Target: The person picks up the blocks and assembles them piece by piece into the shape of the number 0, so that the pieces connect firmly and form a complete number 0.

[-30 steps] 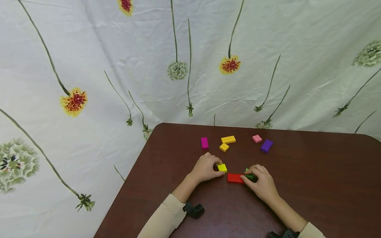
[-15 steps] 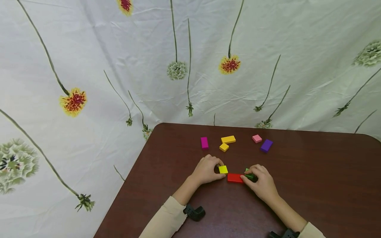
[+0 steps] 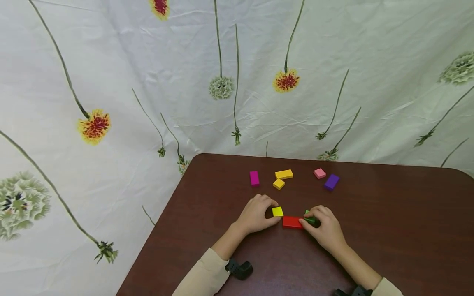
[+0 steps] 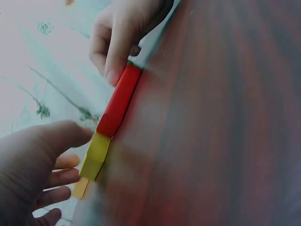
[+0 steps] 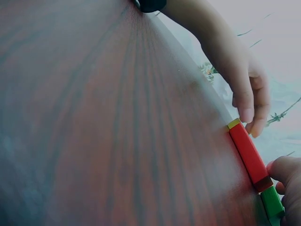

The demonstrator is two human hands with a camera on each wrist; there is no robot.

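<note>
A yellow block (image 3: 277,211) sits at the left end of a long red block (image 3: 292,222); their ends meet in the left wrist view. My left hand (image 3: 256,213) curves around the yellow block, thumb and forefinger spread apart. In the left wrist view the thumb of that left hand (image 4: 40,155) lies close over the joint, and the block's near face shows uncovered. My right hand (image 3: 326,228) pinches a green block (image 3: 312,221) at the red block's right end. Part of the green block (image 5: 272,202) hides behind the fingers.
Farther back on the brown table (image 3: 400,230) lie a magenta block (image 3: 254,178), two orange-yellow blocks (image 3: 284,174), a pink block (image 3: 319,173) and a purple block (image 3: 331,182). A flowered cloth (image 3: 177,49) hangs behind the table's far edge.
My left hand and the yellow block have shifted slightly toward the red block and nearer the body. The right hand, green block and red block have stayed in place.
</note>
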